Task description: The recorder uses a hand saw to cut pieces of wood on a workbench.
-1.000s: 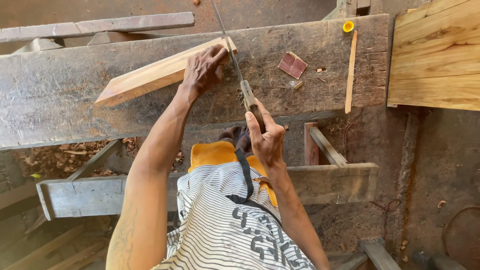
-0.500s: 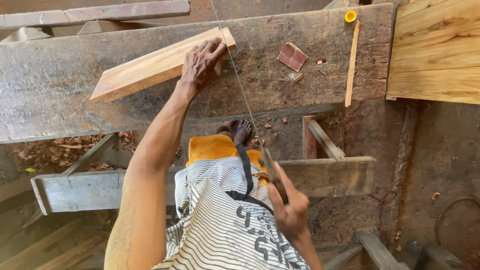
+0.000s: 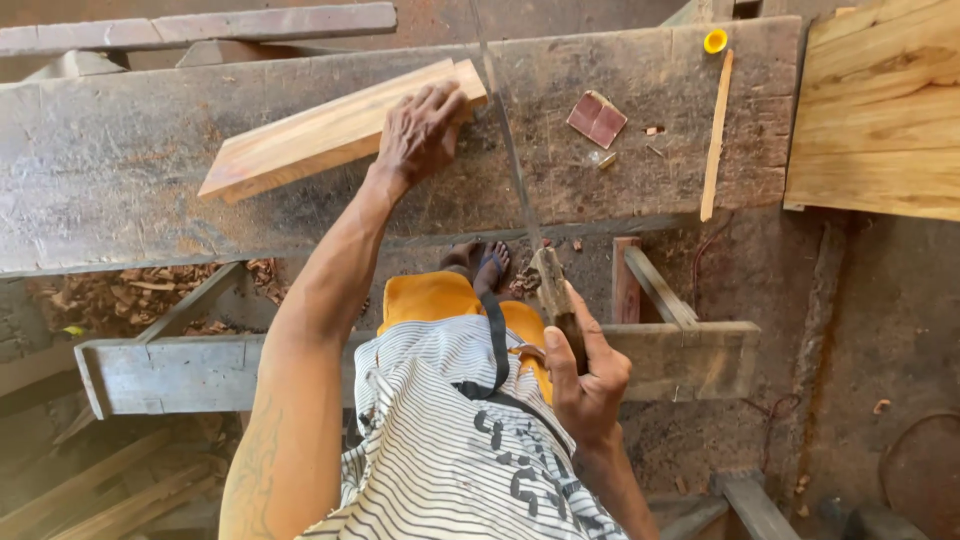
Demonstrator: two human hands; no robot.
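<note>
A pale wooden plank point(image 3: 335, 130) lies slantwise on the grey, weathered workbench point(image 3: 120, 190), its right end toward the bench's far edge. The left hand point(image 3: 418, 132) presses flat on that right end, fingers spread and reaching over the plank's top corner. Just right of the plank's end, a thin hand saw blade point(image 3: 505, 150) crosses the workbench from far edge to near edge; it is blurred and half see-through (its teeth cannot be made out). The right hand point(image 3: 585, 380) is below the bench's near edge, well apart from the plank, fist closed around the saw's wooden handle point(image 3: 558, 300).

Further right on the workbench lie a small reddish block point(image 3: 597, 118), a thin wooden strip point(image 3: 716, 135) and a yellow cap point(image 3: 715, 41). Past the bench's right end a broad light board point(image 3: 880, 110) is cut off by the picture edge. Under the bench's near edge, a sandalled foot point(image 3: 490, 265) shows partly, hidden by orange shorts point(image 3: 430, 300) and a striped shirt point(image 3: 440, 450).
</note>
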